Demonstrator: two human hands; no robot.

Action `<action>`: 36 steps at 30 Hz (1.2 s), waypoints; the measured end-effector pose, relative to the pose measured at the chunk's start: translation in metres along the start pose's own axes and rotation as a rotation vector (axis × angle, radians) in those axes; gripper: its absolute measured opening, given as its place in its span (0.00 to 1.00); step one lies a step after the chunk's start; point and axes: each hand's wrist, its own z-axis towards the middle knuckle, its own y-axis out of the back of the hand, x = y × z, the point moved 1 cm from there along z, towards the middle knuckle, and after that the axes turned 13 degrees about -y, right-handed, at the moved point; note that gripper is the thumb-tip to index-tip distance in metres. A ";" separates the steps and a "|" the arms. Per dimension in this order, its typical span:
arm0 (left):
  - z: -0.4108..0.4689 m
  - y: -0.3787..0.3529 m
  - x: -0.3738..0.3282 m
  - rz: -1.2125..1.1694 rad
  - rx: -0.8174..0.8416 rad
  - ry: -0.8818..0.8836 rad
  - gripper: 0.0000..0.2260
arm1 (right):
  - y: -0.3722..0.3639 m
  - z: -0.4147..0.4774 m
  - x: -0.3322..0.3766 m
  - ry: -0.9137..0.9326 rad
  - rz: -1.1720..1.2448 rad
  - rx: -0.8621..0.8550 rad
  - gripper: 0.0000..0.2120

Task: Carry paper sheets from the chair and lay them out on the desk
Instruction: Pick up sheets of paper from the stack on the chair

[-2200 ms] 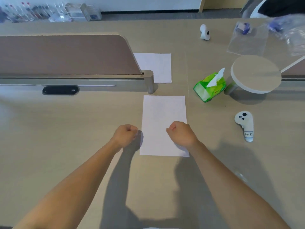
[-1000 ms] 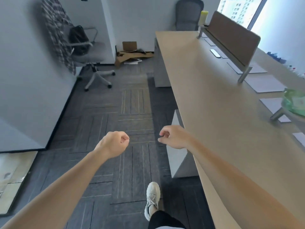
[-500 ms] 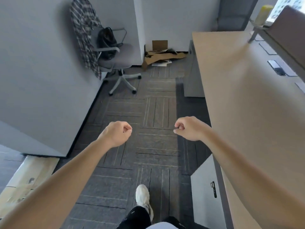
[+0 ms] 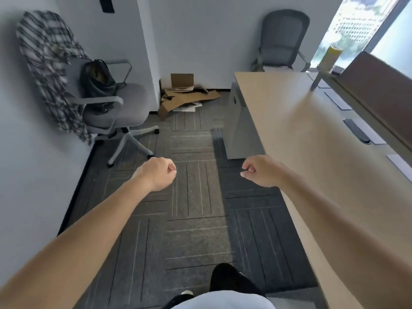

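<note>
Head view: the left hand (image 4: 159,173) and right hand (image 4: 260,171) hang over the carpet, each grip clenched on nothing. A pale stack, likely the paper sheets (image 4: 275,68), lies on the seat of the far mesh chair (image 4: 283,36), past the counter (image 4: 301,134) end. One laid sheet (image 4: 399,165) lies on the counter near the divider. The likely slips are heading for the nearer chair (image 4: 120,112), which holds only a black bag (image 4: 98,79), clipping the counter corner, or pinching several sheets at once.
</note>
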 end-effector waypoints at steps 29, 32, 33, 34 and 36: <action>0.731 0.230 0.213 0.160 -0.040 -0.141 0.17 | 0.292 0.707 0.109 -0.050 -0.031 -0.074 0.19; 0.809 0.263 0.212 0.172 -0.008 -0.210 0.16 | 0.323 0.756 0.102 -0.114 0.020 -0.085 0.19; 0.835 0.273 0.212 0.170 -0.006 -0.226 0.16 | 0.331 0.774 0.098 -0.131 0.040 -0.098 0.18; 0.859 0.281 0.212 0.167 -0.002 -0.237 0.16 | 0.339 0.791 0.093 -0.147 0.051 -0.105 0.18; 0.905 0.291 0.212 0.165 0.014 -0.269 0.16 | 0.351 0.828 0.081 -0.182 0.064 -0.111 0.17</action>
